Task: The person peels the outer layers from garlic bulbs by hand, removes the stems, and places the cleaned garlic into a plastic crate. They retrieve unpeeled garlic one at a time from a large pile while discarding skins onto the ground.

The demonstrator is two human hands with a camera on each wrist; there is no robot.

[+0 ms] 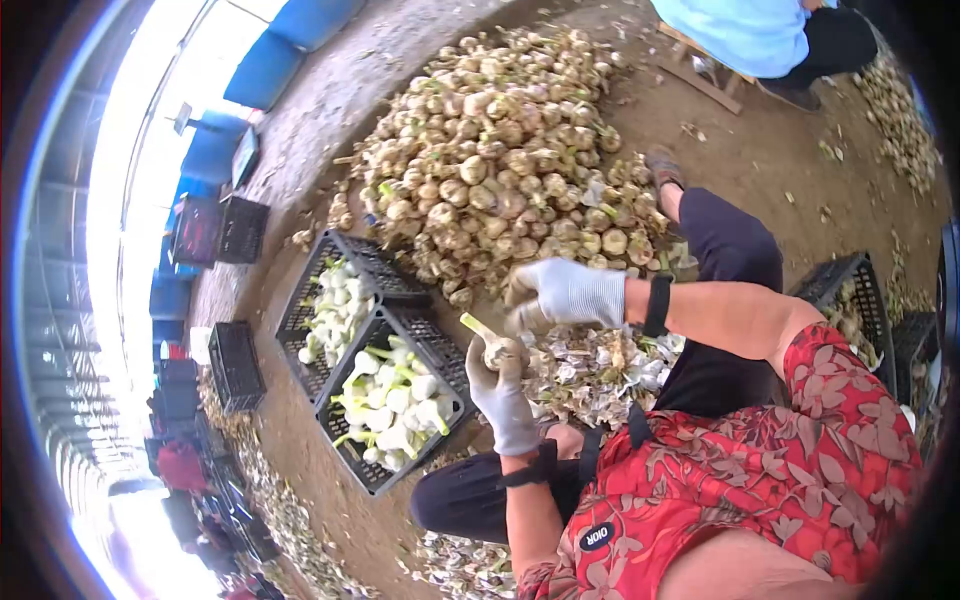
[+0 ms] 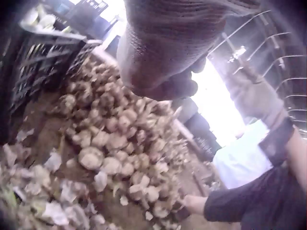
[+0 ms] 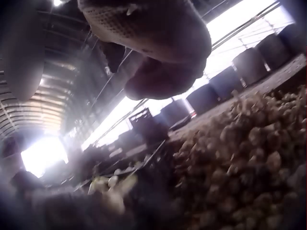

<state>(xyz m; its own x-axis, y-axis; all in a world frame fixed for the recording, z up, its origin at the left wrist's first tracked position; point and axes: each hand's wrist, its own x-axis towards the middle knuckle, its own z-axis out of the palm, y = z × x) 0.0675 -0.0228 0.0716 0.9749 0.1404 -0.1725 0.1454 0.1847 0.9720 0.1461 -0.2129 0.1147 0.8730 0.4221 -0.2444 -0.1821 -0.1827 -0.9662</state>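
In the head view my gloved left hand (image 1: 503, 405) grips a garlic bulb (image 1: 506, 354) upright, its cut green-white stem (image 1: 477, 325) pointing up and left. My right hand (image 1: 572, 293), also in a pale glove, hovers just above and beyond the bulb with its fingers curled and partly blurred. I cannot tell whether those fingers hold anything. The left wrist view shows the back of the left glove (image 2: 168, 48), which hides the bulb. Curled fingers of the right glove (image 3: 163, 62) fill the top of the right wrist view.
A big heap of unpeeled garlic (image 1: 500, 160) lies ahead. Peeled white bulbs fill two black crates (image 1: 375, 478) on the left. Papery skins (image 1: 590, 370) cover the ground between my legs. A person in a light blue top (image 1: 745, 35) sits at the far right.
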